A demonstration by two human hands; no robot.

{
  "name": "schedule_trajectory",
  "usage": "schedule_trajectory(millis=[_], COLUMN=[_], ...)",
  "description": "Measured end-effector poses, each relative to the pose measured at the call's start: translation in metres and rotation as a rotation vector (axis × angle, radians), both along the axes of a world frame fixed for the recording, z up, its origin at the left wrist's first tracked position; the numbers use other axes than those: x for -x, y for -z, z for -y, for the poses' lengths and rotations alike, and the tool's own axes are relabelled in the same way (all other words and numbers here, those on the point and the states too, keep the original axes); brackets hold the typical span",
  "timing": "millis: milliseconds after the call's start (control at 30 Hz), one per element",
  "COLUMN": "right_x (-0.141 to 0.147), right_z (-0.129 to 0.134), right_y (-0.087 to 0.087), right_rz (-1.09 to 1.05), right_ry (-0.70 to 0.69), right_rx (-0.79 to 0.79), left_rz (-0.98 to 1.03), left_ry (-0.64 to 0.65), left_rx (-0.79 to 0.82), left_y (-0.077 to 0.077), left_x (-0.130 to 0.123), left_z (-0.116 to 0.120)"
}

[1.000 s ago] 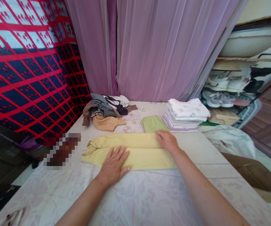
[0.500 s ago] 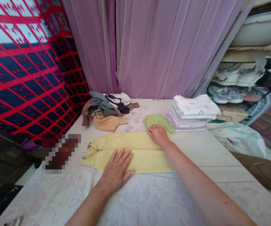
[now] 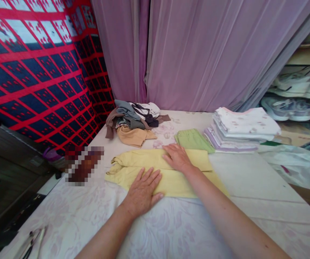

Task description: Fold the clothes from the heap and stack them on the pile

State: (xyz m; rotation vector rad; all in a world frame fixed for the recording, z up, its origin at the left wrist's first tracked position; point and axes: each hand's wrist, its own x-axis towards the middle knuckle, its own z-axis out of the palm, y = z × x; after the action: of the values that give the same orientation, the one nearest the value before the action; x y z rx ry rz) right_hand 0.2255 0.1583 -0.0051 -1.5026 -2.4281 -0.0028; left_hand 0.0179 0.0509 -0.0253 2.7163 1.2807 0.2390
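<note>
A pair of yellow pants (image 3: 187, 183) lies flat across the bed, its two legs side by side and its bunched waist end at the left. My left hand (image 3: 144, 190) rests palm down on the near leg, fingers spread. On the far leg, my right hand (image 3: 177, 157) lies flat with its fingers stretched out and the thumb apart. Just beyond the right hand is a folded green garment (image 3: 194, 139). Neither hand grips the cloth.
A loose heap of clothes (image 3: 133, 120) lies at the back left. At the back right stands a stack of folded white and lilac clothes (image 3: 241, 129). Purple curtains (image 3: 198, 54) hang behind the bed (image 3: 171, 230). Shoes (image 3: 290, 108) sit on a rack at right.
My right hand has slid left along the pants, away from the leg ends, and its fingers have straightened. My left hand stays on the near leg. The view has turned somewhat left.
</note>
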Motion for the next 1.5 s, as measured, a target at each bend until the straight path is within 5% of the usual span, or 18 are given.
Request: schedule_trajectory(millis=[433, 600, 733, 1000, 1167, 1267, 1367, 1500], right_x=[0.034, 0.034, 0.032, 0.033, 0.034, 0.034, 0.034, 0.035], right_z=[-0.016, -0.001, 0.012, 0.041, 0.059, 0.060, 0.059, 0.060], right_y=[0.007, 0.013, 0.017, 0.008, 0.018, 0.019, 0.017, 0.017], right_rz=[-0.024, -0.075, 0.037, 0.057, 0.112, 0.120, 0.126, 0.130], right_ry=[0.165, 0.010, -0.131, -0.008, 0.032, 0.028, 0.035, 0.045], right_rx=[0.071, 0.010, 0.181, 0.278, 0.285, 0.291, 0.294, 0.293], left_rz=[0.054, 0.090, 0.086, 0.000, 0.052, 0.129, 0.217, 0.273], left_ry=[-0.018, -0.071, -0.197, -0.312, -0.318, -0.385, -0.655, -0.900], left_rx=[0.052, 0.045, -0.027, -0.015, 0.002, -0.137, -0.262, 0.024], left_y=[0.002, -0.002, -0.003, 0.005, -0.010, -0.026, -0.035, -0.029], left_x=[0.001, 0.001, 0.002, 0.001, 0.001, 0.020, 0.059, 0.115], left_z=[0.001, 0.002, -0.001, -0.005, -0.005, -0.014, -0.030, -0.044])
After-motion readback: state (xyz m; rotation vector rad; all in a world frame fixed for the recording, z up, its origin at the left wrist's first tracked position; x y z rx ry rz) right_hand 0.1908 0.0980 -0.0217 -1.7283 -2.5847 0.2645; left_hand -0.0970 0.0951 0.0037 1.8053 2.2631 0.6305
